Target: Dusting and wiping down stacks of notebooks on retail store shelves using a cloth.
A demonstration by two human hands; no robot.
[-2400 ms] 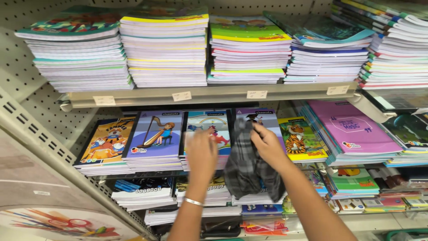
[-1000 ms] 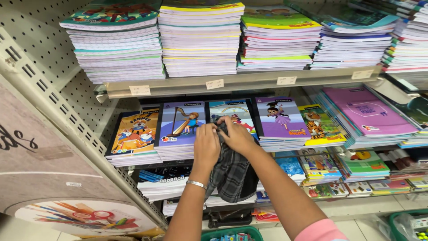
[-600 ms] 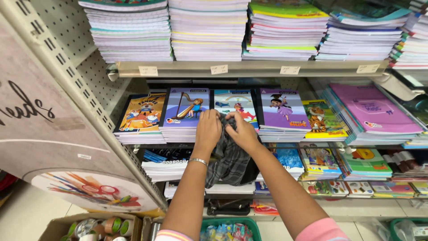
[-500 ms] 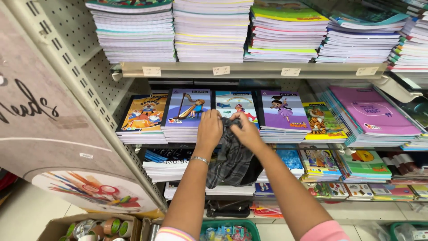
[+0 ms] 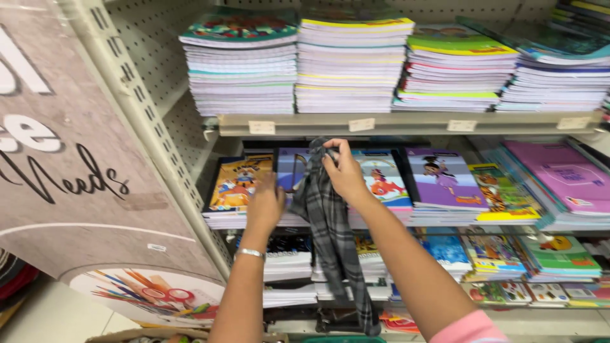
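Grey checked cloth (image 5: 333, 235), one piece, pinched at its top end between the thumb and fingers of your right hand (image 5: 346, 174) and hanging down in front of the middle shelf (image 5: 406, 223), just under the front edge of the upper shelf (image 5: 406, 124). Your left hand (image 5: 265, 204), a silver bracelet (image 5: 251, 253) at the wrist, lies with fingers together and flat on the purple notebook (image 5: 289, 174) near the left end of the middle shelf, just beside the cloth. Stacked notebooks (image 5: 352, 63) fill the upper shelf; a purple-covered book (image 5: 438, 184) lies right of your right hand.
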